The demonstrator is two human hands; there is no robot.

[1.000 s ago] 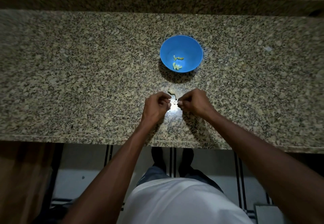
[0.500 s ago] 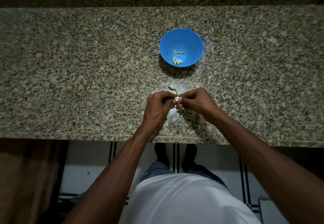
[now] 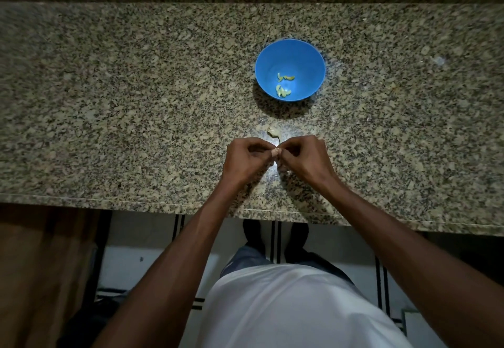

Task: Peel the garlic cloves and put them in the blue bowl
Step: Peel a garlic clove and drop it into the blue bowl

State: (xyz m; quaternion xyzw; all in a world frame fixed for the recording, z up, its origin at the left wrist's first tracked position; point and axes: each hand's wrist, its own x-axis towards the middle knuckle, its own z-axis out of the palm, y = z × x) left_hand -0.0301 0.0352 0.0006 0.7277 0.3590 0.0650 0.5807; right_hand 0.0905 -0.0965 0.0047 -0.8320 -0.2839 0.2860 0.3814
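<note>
Head view, looking down: both hands meet just below the middle of the frame, the left hand (image 3: 246,161) and the right hand (image 3: 304,159) with fingers curled and fingertips touching, pinching a small pale garlic clove (image 3: 276,153) between them over the granite counter (image 3: 109,102). Half a second ago they were pressed together in the same way, and a second ago a small gap showed between the fingertips; since then they have closed on the clove and stayed there. Just above the fingertips, towards the centre of the frame, a scrap of garlic skin (image 3: 273,132) lies on the stone, where it lay before. Further up and slightly right sits the blue bowl (image 3: 308,56), with several peeled cloves (image 3: 284,84) in its bottom, the same small heap as earlier. At the bottom of the frame, a white shirt (image 3: 294,309) and dark shoes on a tiled floor (image 3: 152,252).
</note>
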